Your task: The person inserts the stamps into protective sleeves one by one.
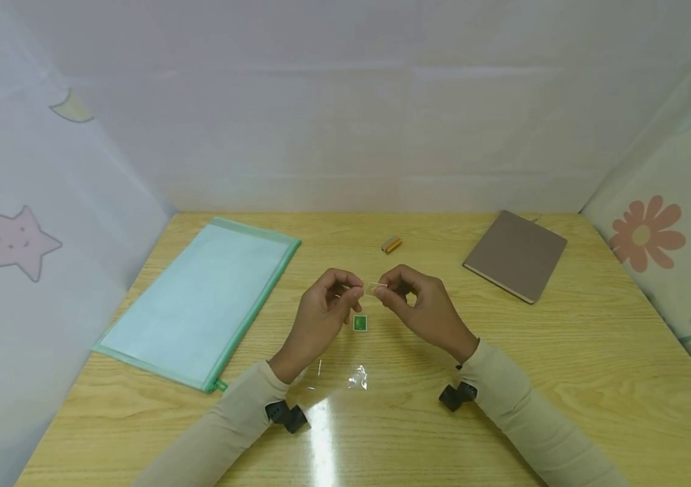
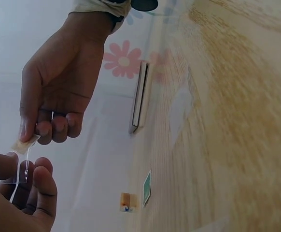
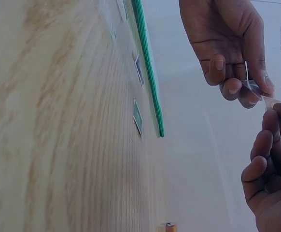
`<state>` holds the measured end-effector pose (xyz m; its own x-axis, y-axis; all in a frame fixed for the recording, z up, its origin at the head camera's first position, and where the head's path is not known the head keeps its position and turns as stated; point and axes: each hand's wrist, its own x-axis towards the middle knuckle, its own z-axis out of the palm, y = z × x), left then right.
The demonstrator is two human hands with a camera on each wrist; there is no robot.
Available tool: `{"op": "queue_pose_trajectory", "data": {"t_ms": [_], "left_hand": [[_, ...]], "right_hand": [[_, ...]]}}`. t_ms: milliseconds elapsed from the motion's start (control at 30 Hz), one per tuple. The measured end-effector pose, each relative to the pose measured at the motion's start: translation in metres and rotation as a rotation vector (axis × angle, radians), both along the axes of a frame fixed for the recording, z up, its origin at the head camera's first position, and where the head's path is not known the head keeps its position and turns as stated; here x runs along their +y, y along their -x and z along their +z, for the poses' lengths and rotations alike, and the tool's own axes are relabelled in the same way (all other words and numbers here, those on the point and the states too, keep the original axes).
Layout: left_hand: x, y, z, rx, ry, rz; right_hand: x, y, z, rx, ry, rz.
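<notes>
Both hands meet above the middle of the wooden table [image 1: 564, 352]. My right hand [image 1: 385, 289] pinches a small tan piece [image 1: 373, 288] between thumb and forefinger. My left hand [image 1: 354, 291] pinches a thin clear film that joins that piece. In the left wrist view the tan piece [image 2: 25, 143] sits under the right hand's fingertips [image 2: 22, 130], and the clear film [image 2: 22, 166] runs down to my left hand [image 2: 32, 176]. The right wrist view shows the film [image 3: 252, 86] and the tan piece [image 3: 271, 102] between the two hands. A small green square [image 1: 360, 323] lies on the table just below them.
A pale green zip pouch [image 1: 199, 301] lies at the left. A brown notebook [image 1: 516, 253] lies at the back right. A small orange-brown block [image 1: 391, 245] sits behind the hands. Crumpled clear wrapper scraps [image 1: 358, 377] lie between the forearms. Fabric walls surround the table.
</notes>
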<state>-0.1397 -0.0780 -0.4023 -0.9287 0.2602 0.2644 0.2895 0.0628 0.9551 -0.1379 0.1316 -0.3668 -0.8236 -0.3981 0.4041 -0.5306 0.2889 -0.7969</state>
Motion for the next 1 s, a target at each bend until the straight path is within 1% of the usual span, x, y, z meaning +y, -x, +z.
{"op": "queue_pose_trajectory", "data": {"t_ms": [200,300,600,800,900,1000], "left_hand": [[0.0,0.001,-0.001,0.032,-0.01,-0.01],[0.0,0.001,-0.001,0.035,-0.011,-0.012],[0.0,0.001,-0.001,0.032,0.002,-0.004],[0.001,0.0,0.0,0.014,-0.001,-0.001],[0.002,-0.001,0.003,-0.002,0.002,0.004],[0.003,-0.006,0.012,-0.015,-0.003,0.004]], "right_hand": [[0.001,0.001,-0.002,-0.042,-0.002,-0.007],[0.001,0.001,-0.003,-0.044,-0.002,-0.005],[0.0,0.001,-0.002,0.01,0.002,0.005],[-0.001,0.0,-0.001,0.045,0.011,0.001],[-0.001,0.0,0.0,0.06,0.022,0.001],[-0.001,0.0,0.0,0.066,0.026,0.001]]}}
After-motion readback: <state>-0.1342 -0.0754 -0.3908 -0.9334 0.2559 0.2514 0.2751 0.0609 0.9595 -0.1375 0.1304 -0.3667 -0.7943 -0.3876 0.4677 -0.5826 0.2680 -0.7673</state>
